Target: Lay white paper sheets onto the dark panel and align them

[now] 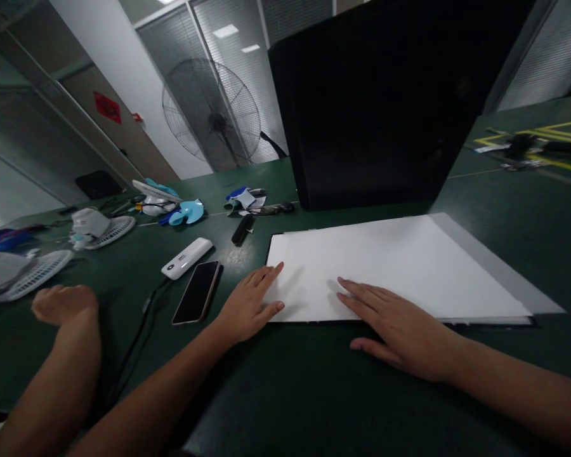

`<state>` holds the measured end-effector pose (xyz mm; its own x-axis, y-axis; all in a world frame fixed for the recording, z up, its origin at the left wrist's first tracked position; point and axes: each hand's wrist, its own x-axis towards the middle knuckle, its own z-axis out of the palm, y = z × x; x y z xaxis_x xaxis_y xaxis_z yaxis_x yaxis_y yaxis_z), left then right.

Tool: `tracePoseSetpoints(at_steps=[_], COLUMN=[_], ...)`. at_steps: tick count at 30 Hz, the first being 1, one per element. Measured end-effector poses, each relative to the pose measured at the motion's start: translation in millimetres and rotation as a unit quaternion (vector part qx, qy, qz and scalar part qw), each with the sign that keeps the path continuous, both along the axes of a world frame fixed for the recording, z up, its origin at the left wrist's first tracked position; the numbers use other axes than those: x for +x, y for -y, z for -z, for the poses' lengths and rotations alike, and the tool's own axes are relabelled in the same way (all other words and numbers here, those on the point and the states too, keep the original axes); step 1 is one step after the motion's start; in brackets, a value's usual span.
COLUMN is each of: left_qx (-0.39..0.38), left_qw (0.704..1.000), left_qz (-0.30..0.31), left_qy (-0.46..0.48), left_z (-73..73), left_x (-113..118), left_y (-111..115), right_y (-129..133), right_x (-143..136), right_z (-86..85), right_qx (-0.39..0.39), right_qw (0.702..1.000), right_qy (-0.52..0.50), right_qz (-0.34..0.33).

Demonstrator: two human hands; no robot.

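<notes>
The left hand (pixel 247 304) lay flat on the dark green desk (pixel 314 393), its fingers (pixel 269 271) spread and loose, the tips resting on the near left corner of a stack of white sheets (pixel 400 266). It gripped nothing. The right hand (pixel 400 330) lay palm down as well, fingers straight and slightly apart, pressing the near edge of the same sheets (the thumb stayed off the paper, on the desk). It too held nothing.

The white sheets sat in the middle of the desk, just in front of a large black box (pixel 380 101) that stood upright behind them. A grey strip of a lower sheet showed along their right side.

Just left of the left hand lay a dark phone (pixel 197 292), face up, and beside it a white power bank (pixel 186 258). A black cable (pixel 133 343) ran across the desk near them. A third forearm, another person's, reached in at the far left, its hand (pixel 64 303) curled on the desk. Small white fan parts (pixel 99 227) and a blue fan blade (pixel 186 212) were scattered farther back, and a big standing fan (pixel 212 111) stood beyond the desk.
</notes>
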<state>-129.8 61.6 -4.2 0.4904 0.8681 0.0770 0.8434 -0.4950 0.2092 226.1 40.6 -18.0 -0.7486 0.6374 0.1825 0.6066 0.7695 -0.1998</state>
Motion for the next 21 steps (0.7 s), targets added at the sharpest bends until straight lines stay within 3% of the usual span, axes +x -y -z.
tracePoseSetpoints(at_steps=[2, 4, 7, 10, 21], left_qx=[-0.003, -0.013, -0.031, -0.028, -0.013], left_qw=[1.000, 0.999, 0.999, 0.999, 0.999], left_qz=[-0.006, -0.016, -0.030, -0.046, -0.045], left_qy=[-0.012, -0.027, -0.030, -0.007, 0.013], left_z=[-1.2, -2.9, -3.8, -2.2, -1.1], left_x=[1.9, 2.9, 2.1, -0.7, -1.1], left_y=[0.9, 1.9, 2.5, 1.2, 0.0], right_y=[1.6, -0.4, -9.3, -17.6, -16.2], right_x=[0.0, 3.6, 16.0, 29.1, 28.2], right_z=[-5.3, -7.5, -2.3, 7.0, 8.5], right_qx=[-0.013, 0.024, 0.104, 0.127, 0.139], right_qw=[0.999, 0.999, 0.993, 0.984, 0.987], right_qy=[-0.012, -0.021, -0.010, 0.025, 0.049], right_qz=[-0.029, -0.027, 0.053, 0.122, 0.069])
